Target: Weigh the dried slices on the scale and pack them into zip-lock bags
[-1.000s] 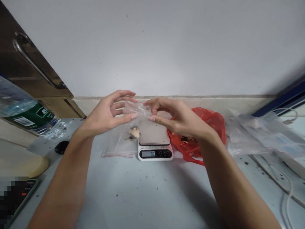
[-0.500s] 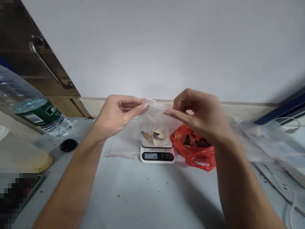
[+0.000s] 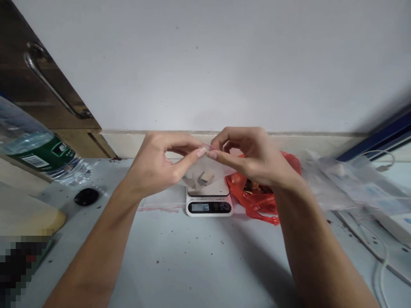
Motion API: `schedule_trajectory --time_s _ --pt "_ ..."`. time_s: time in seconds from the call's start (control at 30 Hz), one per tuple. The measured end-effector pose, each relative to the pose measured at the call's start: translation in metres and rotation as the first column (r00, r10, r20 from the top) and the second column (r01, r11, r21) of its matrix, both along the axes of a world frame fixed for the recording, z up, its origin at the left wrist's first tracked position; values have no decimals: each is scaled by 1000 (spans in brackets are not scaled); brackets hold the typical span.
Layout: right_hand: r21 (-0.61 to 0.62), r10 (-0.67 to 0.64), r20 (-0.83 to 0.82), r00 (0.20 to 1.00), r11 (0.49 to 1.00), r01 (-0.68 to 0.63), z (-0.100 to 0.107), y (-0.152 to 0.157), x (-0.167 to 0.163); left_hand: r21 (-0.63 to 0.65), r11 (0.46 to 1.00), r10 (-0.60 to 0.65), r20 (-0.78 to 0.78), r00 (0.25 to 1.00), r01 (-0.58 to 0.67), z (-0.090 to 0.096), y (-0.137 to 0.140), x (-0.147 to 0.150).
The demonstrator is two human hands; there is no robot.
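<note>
My left hand [image 3: 168, 158] pinches the top edge of a clear zip bag [image 3: 210, 166], thumb against fingers. My right hand [image 3: 247, 152] pinches the same edge, its thumb tip close to the left one. Pale and dark dried slices [image 3: 201, 179] show blurred inside the bag, which hangs over a small white digital scale [image 3: 208, 211]. The scale's display reads 0.0. Just right of the scale lies an open red plastic bag [image 3: 255, 203] with dark dried pieces [image 3: 253, 187] in it, partly hidden behind my right wrist.
Flat clear bags [image 3: 162, 199] lie left of the scale. A large water bottle [image 3: 48, 149] and a round black object [image 3: 86, 196] are farther left. On the right are more clear plastic bags [image 3: 340, 184] and a white cable [image 3: 362, 239]. Dark crumbs dot the table [image 3: 180, 273].
My right hand has moved left along the bag's top edge until its fingertips are close to my left hand's. The view has shifted slightly.
</note>
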State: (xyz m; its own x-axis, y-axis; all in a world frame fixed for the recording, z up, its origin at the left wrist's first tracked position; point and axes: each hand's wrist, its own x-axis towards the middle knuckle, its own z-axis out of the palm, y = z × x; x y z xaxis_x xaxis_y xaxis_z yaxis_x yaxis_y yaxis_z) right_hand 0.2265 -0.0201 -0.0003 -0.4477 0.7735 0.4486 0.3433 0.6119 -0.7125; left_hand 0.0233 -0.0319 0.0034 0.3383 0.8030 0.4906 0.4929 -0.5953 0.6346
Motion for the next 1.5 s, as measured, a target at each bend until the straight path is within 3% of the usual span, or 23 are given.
schedule_trajectory --time_s 0.3,0.63,0.97,1.1,1.37,1.5 --pt "23 -9 184 983 1000 5 0 -1 0 49 999 11 -166 986 -3 1 4 1" --pt "-1 -17 234 972 1000 18 0 9 30 116 989 100 -109 989 -88 4 14 -19" --pt "-19 -94 317 944 994 106 6 8 50 116 991 89 -172 981 -69 3 12 -17" --pt "-5 -115 362 925 992 126 9 7 57 189 981 83 -195 977 -45 6 5 -13" --pt "8 -178 533 827 979 206 30 -8 81 467 875 23 -293 956 123 19 7 9" --pt "-136 2 505 863 988 77 41 -18 95 554 789 -64 -355 933 265 32 13 58"
